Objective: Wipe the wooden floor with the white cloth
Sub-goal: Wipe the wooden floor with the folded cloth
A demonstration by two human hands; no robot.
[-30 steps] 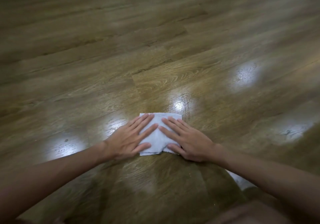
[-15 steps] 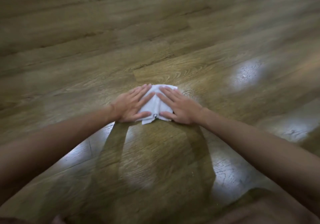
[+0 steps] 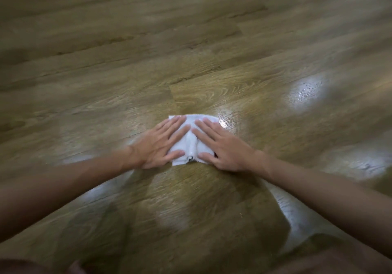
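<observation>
Pressing flat, both hands hold the small folded white cloth on the brown wooden plank floor: left hand and right hand side by side, fingers straight, equally near, cloth directly beneath.

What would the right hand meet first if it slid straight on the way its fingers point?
Only the white cloth's far edge, then bare wooden floor; the right hand's way looks free.
</observation>
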